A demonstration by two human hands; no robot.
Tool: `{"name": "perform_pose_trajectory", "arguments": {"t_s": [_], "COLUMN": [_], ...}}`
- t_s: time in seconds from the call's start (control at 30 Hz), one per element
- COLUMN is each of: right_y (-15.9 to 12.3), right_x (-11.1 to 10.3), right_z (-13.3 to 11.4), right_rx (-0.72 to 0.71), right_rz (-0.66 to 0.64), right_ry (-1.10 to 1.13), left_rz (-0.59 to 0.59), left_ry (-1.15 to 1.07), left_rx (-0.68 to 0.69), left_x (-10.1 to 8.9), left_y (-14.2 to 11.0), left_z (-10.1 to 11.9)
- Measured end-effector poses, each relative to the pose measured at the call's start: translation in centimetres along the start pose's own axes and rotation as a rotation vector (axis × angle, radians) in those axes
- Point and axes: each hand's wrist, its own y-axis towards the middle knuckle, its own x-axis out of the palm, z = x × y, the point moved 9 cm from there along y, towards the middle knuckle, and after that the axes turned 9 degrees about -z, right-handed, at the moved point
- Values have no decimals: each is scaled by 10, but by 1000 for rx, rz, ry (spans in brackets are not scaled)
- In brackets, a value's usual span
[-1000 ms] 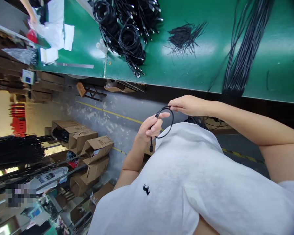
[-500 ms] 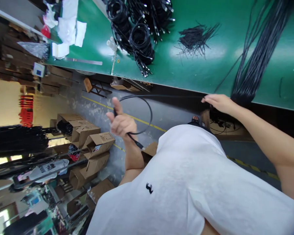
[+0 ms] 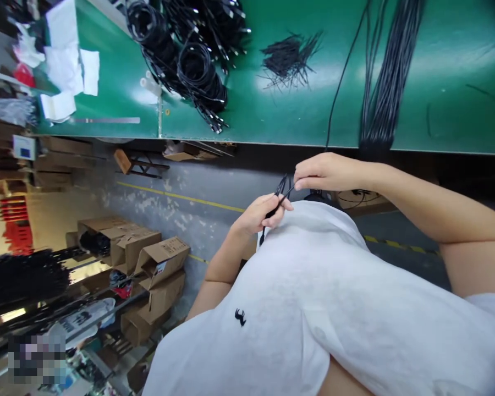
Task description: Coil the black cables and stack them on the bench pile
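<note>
My left hand [image 3: 268,212] is closed around a coiled black cable [image 3: 286,187], in front of the white shirt. A plug-like cable end hangs below its fingers. Close by on the right, my right hand [image 3: 319,171] pinches a strand of the same cable near the loops. A single black strand [image 3: 337,96] runs over the table edge and drops behind my right hand; where it joins is hidden. Just beyond that hand, a long bundle of straight black cables [image 3: 390,82] lies on the green table [image 3: 289,118] and hangs over its edge.
Coiled cable bundles [image 3: 198,71] with metal-tipped ends lie on the table's left part. Beside them is a pile of short black pieces [image 3: 291,58]. Farther left are white sheets [image 3: 64,66] and a metal ruler-like strip [image 3: 111,120]. Cardboard boxes [image 3: 165,258] stand on the floor.
My left hand swung out left with the cable loop, then came back beside my right hand. My right hand moved right, then returned. The cable is now wound into tighter loops.
</note>
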Motion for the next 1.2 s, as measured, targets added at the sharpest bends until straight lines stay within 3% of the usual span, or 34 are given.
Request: {"name": "perform_pose_trajectory", "arguments": {"t_s": [0.17,0.3,0.43,0.63,0.73,0.87,0.93,1.0,1.03,1.07,1.13,1.17,1.2], "right_y": [-1,4,6,0,-27,-98,-123,-125,-115,-100,-64,-48,-35], "right_x": [3,-5,-9,-2,-2,-38,-47,-29,-10,17,69,87,95], "right_z": [17,30,54,114,161,238,256,241,218,185,90,41,4], "right_rx": [17,38,80,222,352,616,731,756,704,610,239,45,-52], "right_rz": [40,115,154,199,189,298,297,177,91,-17,-140,-155,-135], "right_ry": [75,105,121,104,-23,-346,-453,-473,-456,-417,-302,-238,-229], "left_rz": [-33,192,353,575,547,609,614,566,547,546,586,603,605], "left_ry": [-139,-234,-302,-317,-288,-216,-213,-245,-263,-274,-266,-242,-205], "left_rx": [-67,-121,-90,157,151,177,198,215,248,305,427,437,399], "left_x": [5,-10,-22,-48,-45,-41,-43,-47,-52,-58,-71,-75,-77], "left_y": [-1,-6,-15,-47,-59,-74,-82,-91,-95,-98,-97,-90,-78], "left_z": [-2,-12,-10,32,44,49,54,61,66,72,76,71,61]}}
